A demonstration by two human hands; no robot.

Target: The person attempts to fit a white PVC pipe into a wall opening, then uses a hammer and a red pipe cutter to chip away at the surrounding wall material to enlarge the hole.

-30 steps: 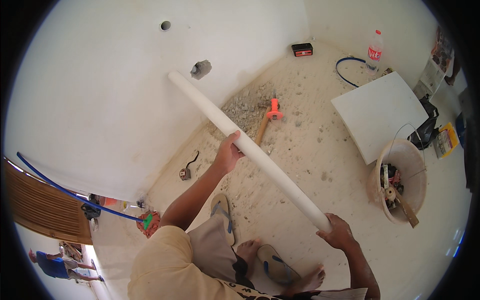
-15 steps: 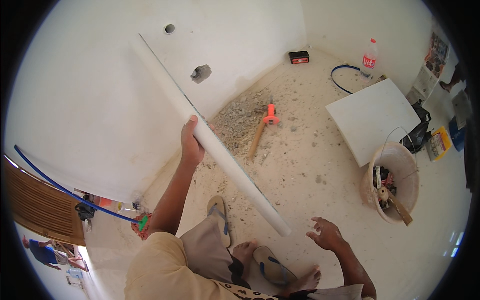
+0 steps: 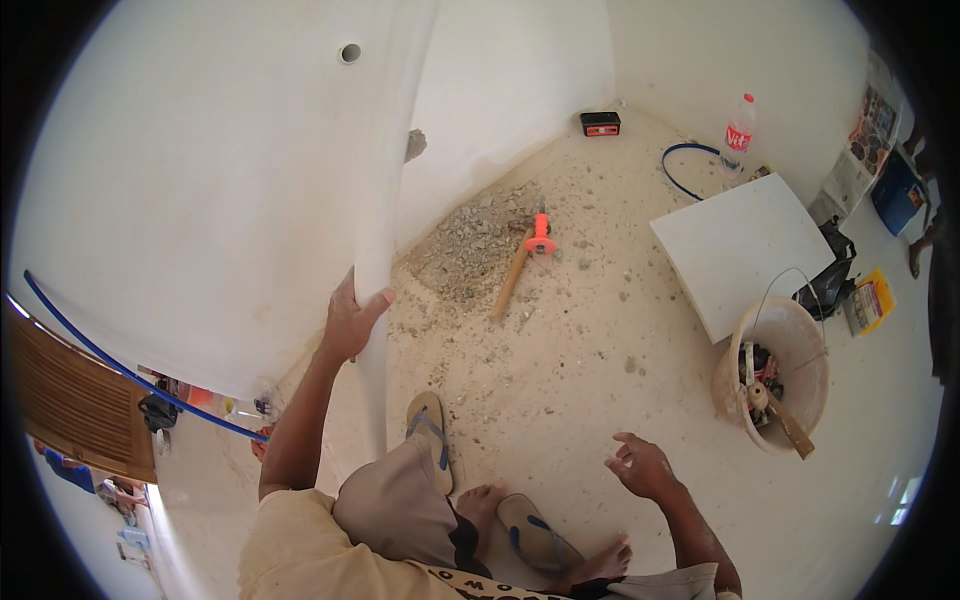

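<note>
A long white plastic pipe point(image 3: 380, 215) stands almost upright in front of the wall. Its upper end runs out of view at the top, and its lower end comes down beside my knee. My left hand point(image 3: 352, 322) is closed round the pipe's lower half, thumb on the near side. Well apart from it, at the lower right, my right hand point(image 3: 642, 468) hangs over the floor with loosely curled, parted fingers and nothing in them. The pipe partly covers a ragged hole point(image 3: 415, 145) in the wall; a round pipe opening point(image 3: 349, 54) lies higher up.
Rubble point(image 3: 470, 245) lies along the wall's foot, with a wooden-handled hammer point(image 3: 512, 280) and a chisel with an orange guard point(image 3: 540, 235). To the right are a white board point(image 3: 745, 250), a tool bucket point(image 3: 735, 385) and a bottle point(image 3: 738, 135). Sandals point(image 3: 430, 430) lie by my feet.
The pipe has swung from a slant to nearly upright, its lower end moving left toward my knee. My left hand has come lower with it. My right hand has barely moved.
</note>
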